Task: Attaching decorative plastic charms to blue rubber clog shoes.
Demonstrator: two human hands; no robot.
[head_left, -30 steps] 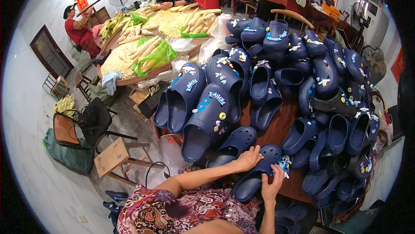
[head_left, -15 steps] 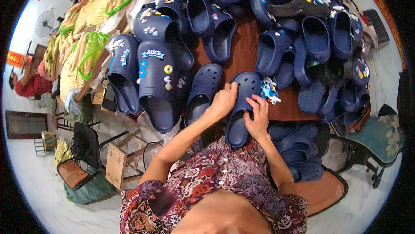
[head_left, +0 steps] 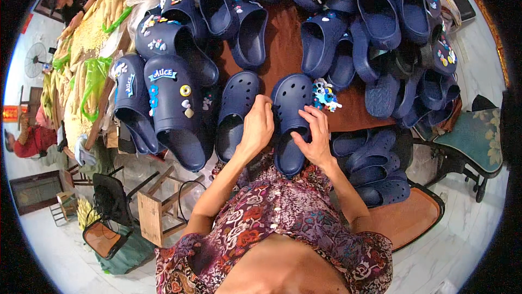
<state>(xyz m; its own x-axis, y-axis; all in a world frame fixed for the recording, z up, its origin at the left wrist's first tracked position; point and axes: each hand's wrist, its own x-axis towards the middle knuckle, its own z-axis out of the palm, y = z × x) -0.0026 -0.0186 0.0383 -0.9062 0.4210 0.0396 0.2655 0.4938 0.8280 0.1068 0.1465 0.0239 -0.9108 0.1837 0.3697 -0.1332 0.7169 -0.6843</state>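
Clog, navy, perforated upper (head_left: 291,93): one, at the near edge of the bench (head_left: 281,33), toe toward the far edge, between the hands. Left hand (head_left: 258,125): fingers curled in against the clog's left side; whether they pinch anything small, cannot tell. Right hand (head_left: 315,137): half open, thumb and fingers apart, fingertips touching the clog's right side. Charm cluster, blue and white (head_left: 325,96): just right of the toe. Second perforated clog (head_left: 239,94): near edge, left of the first. Tall clog with blue banner charm (head_left: 174,98): toward the left edge. Navy clogs, several (head_left: 380,171): stacked beyond the near edge, beside an orange-brown chair seat (head_left: 416,218).
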